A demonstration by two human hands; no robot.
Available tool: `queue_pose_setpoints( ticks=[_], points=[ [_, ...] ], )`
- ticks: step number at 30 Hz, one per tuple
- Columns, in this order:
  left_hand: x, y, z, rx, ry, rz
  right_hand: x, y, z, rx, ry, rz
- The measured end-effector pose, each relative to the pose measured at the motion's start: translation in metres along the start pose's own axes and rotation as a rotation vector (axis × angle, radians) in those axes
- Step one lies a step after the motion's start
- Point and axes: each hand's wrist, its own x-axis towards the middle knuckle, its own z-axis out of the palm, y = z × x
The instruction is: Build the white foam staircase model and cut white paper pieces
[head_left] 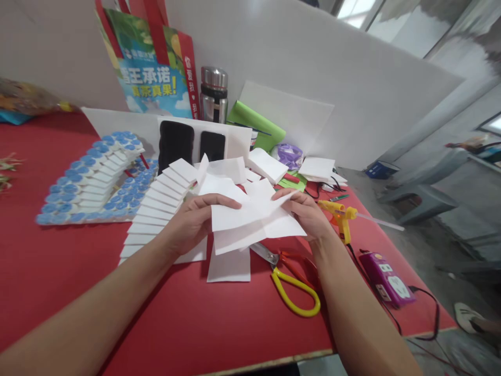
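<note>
Folded white paper (245,222) is held between my two hands, a little above the red table. My left hand (199,216) grips its left side, thumb on top and fingers underneath. On the right side, my right hand (305,211) pinches the paper near its upper edge. Scissors (284,258) with one red and one yellow handle lie below the paper, their blades partly covered. A small white paper piece (229,266) rests flat on the table under the held sheet. Left of my left hand stands a fanned row of white paper or card steps (156,209).
A blue-and-white stepped craft piece (90,177) stands at left. Two phones (176,146) lean behind the paper. On the right are a yellow glue gun (340,216) and a purple power strip (387,279) with cords. A steel flask (214,94) and a bag (156,68) stand behind.
</note>
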Motion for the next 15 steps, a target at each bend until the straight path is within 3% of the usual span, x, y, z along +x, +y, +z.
queue_pose_setpoints(
  ticks=[7, 15],
  points=[
    [-0.004, 0.008, 0.004, 0.028, -0.074, 0.035, -0.003, -0.006, -0.004, 0.020, -0.103, -0.006],
    [-0.007, 0.012, 0.001, 0.085, -0.095, 0.048, -0.006, -0.009, -0.004, -0.066, -0.099, 0.005]
  ],
)
